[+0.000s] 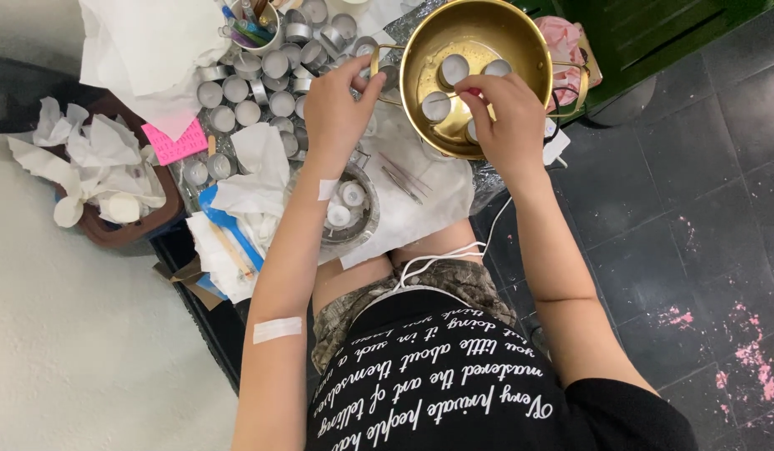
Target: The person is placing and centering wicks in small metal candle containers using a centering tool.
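Observation:
A gold metal pot (520,50) tilts toward me on the worktop, with several small tealight cups (452,69) lying inside it. My left hand (337,108) grips the pot's wire handle (377,58) at its left rim. My right hand (508,113) reaches into the pot from the front, fingertips pinched on a tealight cup near the lower rim. A strip of white tape crosses my left forearm.
Many empty metal tealight cups (253,92) cover the table to the left, beside a cup of pens (257,25) and a pink note (176,142). A small metal bowl (349,209) holds cups. Crumpled tissues fill a brown tray (111,230). Tweezers (401,179) lie on white paper.

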